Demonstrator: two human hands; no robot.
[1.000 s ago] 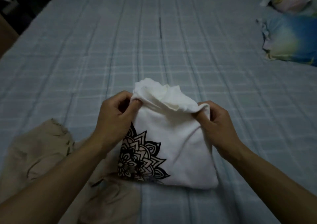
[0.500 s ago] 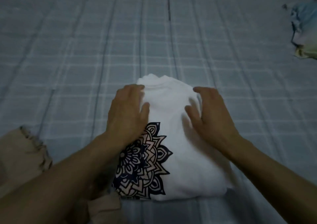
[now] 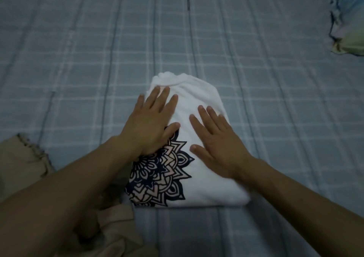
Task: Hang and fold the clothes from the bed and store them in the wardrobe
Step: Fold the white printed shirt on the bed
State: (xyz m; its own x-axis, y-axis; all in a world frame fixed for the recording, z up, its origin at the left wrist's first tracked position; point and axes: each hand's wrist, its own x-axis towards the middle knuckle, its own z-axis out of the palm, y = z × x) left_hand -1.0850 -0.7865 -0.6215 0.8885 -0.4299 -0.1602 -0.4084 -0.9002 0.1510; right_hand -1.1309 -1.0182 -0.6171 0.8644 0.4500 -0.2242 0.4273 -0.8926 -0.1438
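A white T-shirt (image 3: 197, 103) with a dark mandala print lies folded into a compact block on the blue checked bed sheet (image 3: 275, 79). My left hand (image 3: 151, 123) presses flat on its left half, fingers straight and spread toward the far folded edge. My right hand (image 3: 214, 140) lies flat on the right half, fingers straight, palm down. Both forearms reach in from the bottom corners. A beige garment (image 3: 21, 164) lies crumpled at the lower left, partly under my left arm.
A blue, green and white patterned cloth bundle (image 3: 348, 24) sits at the far right edge of the bed. Bare checked sheet stretches beyond and to both sides of the shirt.
A second ago both hands pinched the shirt's upper flap; they folded it down, let go and now lie flat on the folded shirt with fingers straightened. The view has moved closer.
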